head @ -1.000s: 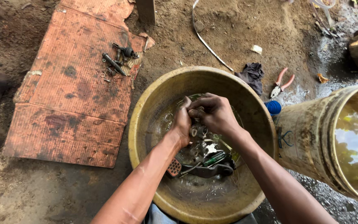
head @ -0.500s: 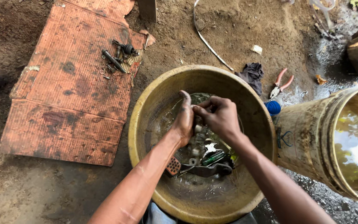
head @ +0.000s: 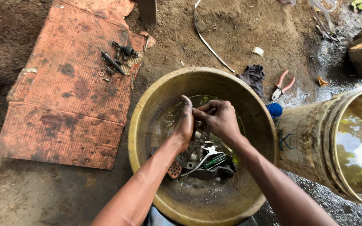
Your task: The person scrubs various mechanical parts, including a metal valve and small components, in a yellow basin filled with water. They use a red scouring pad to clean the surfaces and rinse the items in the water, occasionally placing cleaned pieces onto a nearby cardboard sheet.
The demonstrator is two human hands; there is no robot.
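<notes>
A sheet of reddish cardboard (head: pixel 70 90) lies on the dirt at far left, carrying a cluster of bolts and small fittings (head: pixel 118 58) near its upper right corner. Next comes a round yellow basin (head: pixel 147 125) holding shallow oily liquid and a heap of small metal parts (head: pixel 200 155).

Both hands work above that heap. The left hand (head: pixel 184 125) is greasy, its fingers extended and pressed against the right hand (head: pixel 218 117), which is curled closed. Whatever small part sits between them is hidden, so the exact grip cannot be told.

Handling judgement: the parts appear rigid, dense and oil-slick; pinch them across flats or edges, not smooth round faces.

Further right lie a dark rag (head: pixel 253 77), red-handled pliers (head: pixel 282 86), a blue cap (head: pixel 275 110) and a large yellow bucket (head: pixel 306 142) containing liquid.
</notes>
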